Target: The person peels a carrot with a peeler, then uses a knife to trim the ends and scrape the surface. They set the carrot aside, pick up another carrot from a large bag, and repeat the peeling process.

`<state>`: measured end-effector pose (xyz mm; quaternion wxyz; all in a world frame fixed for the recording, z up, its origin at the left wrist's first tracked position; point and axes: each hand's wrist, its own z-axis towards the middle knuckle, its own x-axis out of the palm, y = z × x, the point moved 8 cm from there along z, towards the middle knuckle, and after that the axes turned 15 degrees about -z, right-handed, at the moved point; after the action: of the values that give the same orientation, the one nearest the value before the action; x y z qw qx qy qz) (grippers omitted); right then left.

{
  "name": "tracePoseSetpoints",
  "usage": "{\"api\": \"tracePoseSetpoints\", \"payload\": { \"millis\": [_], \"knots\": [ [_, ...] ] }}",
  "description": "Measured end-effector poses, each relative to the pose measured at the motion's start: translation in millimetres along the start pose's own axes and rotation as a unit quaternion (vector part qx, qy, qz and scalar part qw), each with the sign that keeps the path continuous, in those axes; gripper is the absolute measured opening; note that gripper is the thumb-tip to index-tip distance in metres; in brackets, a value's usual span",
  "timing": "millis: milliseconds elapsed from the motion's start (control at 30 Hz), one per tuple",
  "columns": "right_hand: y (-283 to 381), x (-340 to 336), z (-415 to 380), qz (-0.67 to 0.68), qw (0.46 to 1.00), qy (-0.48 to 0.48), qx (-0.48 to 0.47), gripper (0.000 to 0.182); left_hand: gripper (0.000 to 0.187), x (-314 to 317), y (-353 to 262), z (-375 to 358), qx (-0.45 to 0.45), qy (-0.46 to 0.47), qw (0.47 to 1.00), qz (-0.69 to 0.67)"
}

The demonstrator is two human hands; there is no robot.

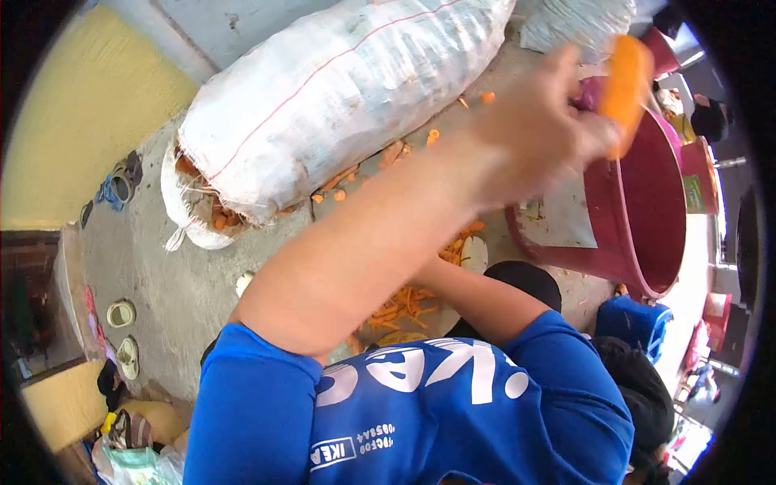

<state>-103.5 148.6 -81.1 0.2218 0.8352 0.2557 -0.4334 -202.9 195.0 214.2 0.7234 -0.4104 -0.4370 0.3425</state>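
My left arm reaches across to the upper right, and my left hand [550,129], smeared by motion, has a thick orange carrot [626,93] at its fingers. The carrot is near the rim of a large dark red tub [622,218], which leans with its mouth to the right. My right forearm [477,295] passes beneath the left one, which hides my right hand. Below my arms lies a pile of orange carrot peelings [404,309], partly covered by them.
A long white woven sack [339,97] lies across the floor, carrots [226,217] showing at its open end. Carrot pieces [339,195] are scattered beside it. Pale slippers [128,357] lie at left. A blue container [634,323] stands below the tub; another pale sack [575,24] is behind.
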Motion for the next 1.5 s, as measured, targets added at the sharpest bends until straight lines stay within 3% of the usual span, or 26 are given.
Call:
{"api": "tracePoseSetpoints", "payload": {
  "millis": [100, 167, 267, 300, 333, 367, 400, 433, 500, 600, 633, 700, 767, 867, 967, 1067, 1100, 1200, 1300, 1400, 1500],
  "knots": [
    [-7, -29, -10, 0.083, 0.973, -0.216, 0.004, 0.020, 0.039, 31, 7, -15, 0.048, 0.078, 0.995, 0.022],
    [-10, -49, -27, 0.135, 0.917, -0.374, -0.015, 0.021, 0.031, 25, 43, -42, -0.135, 0.160, 0.978, 0.023],
    [-16, -64, -44, 0.181, 0.865, -0.466, -0.031, 0.021, 0.021, -32, 80, -83, -0.180, 0.057, 0.982, 0.001],
    [-16, -65, -41, 0.191, 0.870, -0.453, -0.028, 0.022, 0.018, -59, 86, -96, -0.171, 0.004, 0.985, 0.010],
    [-15, -41, -17, 0.144, 0.970, -0.197, 0.018, 0.022, 0.015, -88, 98, -113, -0.193, -0.044, 0.980, -0.002],
    [-11, -9, -14, 0.019, 0.997, 0.077, 0.018, 0.023, 0.012, -117, 105, -130, -0.213, -0.094, 0.972, -0.014],
    [-10, -11, -15, 0.016, 0.996, 0.081, 0.014, 0.023, 0.010, -142, 113, -153, -0.321, -0.140, 0.936, -0.016],
    [-7, -11, -14, 0.013, 0.996, 0.086, 0.011, 0.024, 0.017, -164, 120, -174, -0.370, -0.132, 0.920, -0.001],
    [-2, -8, -11, -0.002, 0.995, 0.098, -0.001, 0.023, 0.026, -209, 142, -222, -0.508, 0.017, 0.848, 0.149],
    [3, -1, -5, -0.016, 0.994, 0.107, -0.003, 0.022, 0.029, -287, 146, -280, -0.606, 0.020, 0.722, 0.333],
    [4, 1, -3, -0.018, 0.994, 0.109, -0.002, 0.022, 0.028, -317, 144, -294, -0.618, 0.001, 0.687, 0.382],
    [7, 3, -1, -0.036, 0.990, 0.134, -0.022, 0.021, 0.030, -386, 134, -307, -0.525, -0.115, 0.727, 0.428],
    [10, 2, 2, -0.044, 0.989, 0.139, -0.032, 0.021, 0.025, -430, 108, -316, -0.399, -0.389, 0.790, 0.257],
    [8, 4, 7, -0.045, 0.989, 0.134, -0.030, 0.020, 0.022, -479, 71, -311, -0.338, -0.332, 0.595, 0.650],
    [5, 13, 13, -0.053, 0.988, 0.144, -0.024, 0.019, 0.023, -515, 91, -334, -0.431, -0.368, 0.490, 0.662],
    [3, 14, 19, -0.053, 0.989, 0.136, -0.017, 0.019, 0.023, -507, 113, -324, -0.483, -0.238, 0.497, 0.680],
    [4, 9, 19, -0.046, 0.990, 0.133, -0.016, 0.018, 0.029, -529, 126, -340, -0.476, -0.270, 0.480, 0.686],
    [5, 9, 19, -0.055, 0.989, 0.137, -0.014, 0.018, 0.042, -554, 140, -365, -0.493, -0.393, 0.559, 0.539],
    [6, 17, 19, -0.075, 0.985, 0.154, -0.029, 0.018, 0.037, -532, 119, -347, -0.486, -0.397, 0.480, 0.614],
    [6, 26, 21, -0.064, 0.987, 0.142, -0.045, 0.016, 0.030, -537, 118, -356, -0.476, -0.497, 0.484, 0.540],
    [5, 35, 23, -0.070, 0.989, 0.124, -0.051, 0.017, 0.028, -559, 132, -371, -0.478, -0.483, 0.474, 0.560]
  ]
}}
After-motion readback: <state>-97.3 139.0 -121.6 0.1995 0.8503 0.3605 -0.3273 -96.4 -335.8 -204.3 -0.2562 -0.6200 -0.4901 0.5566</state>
